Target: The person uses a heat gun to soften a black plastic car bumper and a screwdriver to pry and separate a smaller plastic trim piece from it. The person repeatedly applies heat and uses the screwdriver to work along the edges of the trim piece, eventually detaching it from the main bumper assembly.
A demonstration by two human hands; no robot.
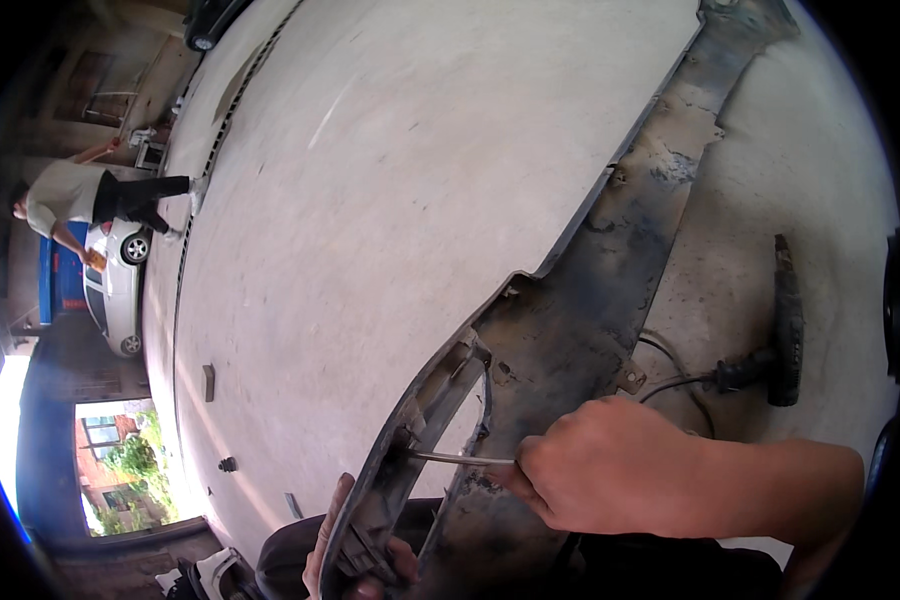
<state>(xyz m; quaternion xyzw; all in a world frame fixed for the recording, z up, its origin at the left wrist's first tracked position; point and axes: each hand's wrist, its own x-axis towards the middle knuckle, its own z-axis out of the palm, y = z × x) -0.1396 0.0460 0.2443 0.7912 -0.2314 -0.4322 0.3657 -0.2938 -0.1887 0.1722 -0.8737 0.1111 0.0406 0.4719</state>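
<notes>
A long, dark, stained car body part (580, 300), seemingly a bumper, runs from the lower middle to the top right, with an open slot near its lower end. My right hand (600, 465) is closed round a thin metal rod-like tool (460, 457), whose far end meets the inner edge beside the slot. My left hand (325, 540) grips the part's lower left edge, its fingers partly hidden behind it. A black heat-gun-like tool (785, 330) with a cord lies on the floor to the right.
Another person (70, 195) walks at the left by a white car (115, 280). A dark car (205, 25) stands at the top. Small objects (208, 382) lie on the concrete floor (400, 180). White parts (215, 575) sit at the bottom left, near an open doorway.
</notes>
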